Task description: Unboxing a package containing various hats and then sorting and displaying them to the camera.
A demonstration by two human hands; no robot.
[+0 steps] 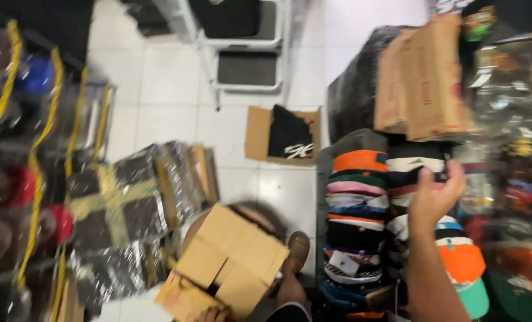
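Observation:
My right hand is raised with its fingers spread, palm toward two tall stacks of colourful caps; it is just in front of the right stack and holds nothing. Only the fingertips of my left hand show at the bottom edge. They grip the lower edge of a flattened brown cardboard box, which is held tilted above the floor. My shoe shows just right of the box.
Plastic-wrapped bundles with yellow straps fill the left. Flat wrapped packs lean beside them. A small open carton with a black item sits on the white tiles. A step stool stands behind it. Cardboard boxes sit above the caps.

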